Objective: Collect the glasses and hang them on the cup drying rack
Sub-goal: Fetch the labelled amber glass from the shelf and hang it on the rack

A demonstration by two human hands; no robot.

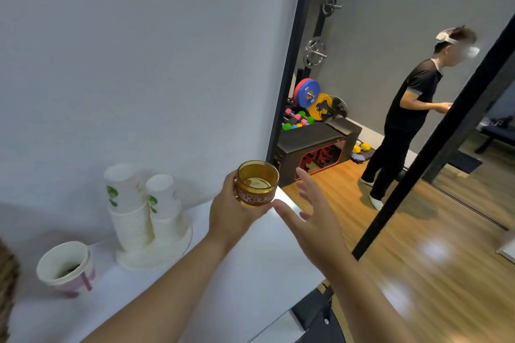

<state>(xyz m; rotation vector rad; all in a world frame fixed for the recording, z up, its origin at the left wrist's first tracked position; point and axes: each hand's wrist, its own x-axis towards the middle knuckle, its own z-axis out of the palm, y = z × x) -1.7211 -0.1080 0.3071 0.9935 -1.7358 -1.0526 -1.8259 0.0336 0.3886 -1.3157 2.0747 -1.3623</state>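
While the left hand (232, 213) wraps its fingers (262, 210) around a short amber glass tumbler (257, 183) held upright above the white countertop (250, 273), the right hand (312, 213) hovers beside it, fingers spread, stacked white paper cups (131, 211) left.

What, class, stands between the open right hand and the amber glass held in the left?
Nothing visible. The right hand is open beside the glass, which the left hand grips; only a bare gap separates them.

paper cup stacks (145, 214) crowd counter's (250, 273) left, right side open
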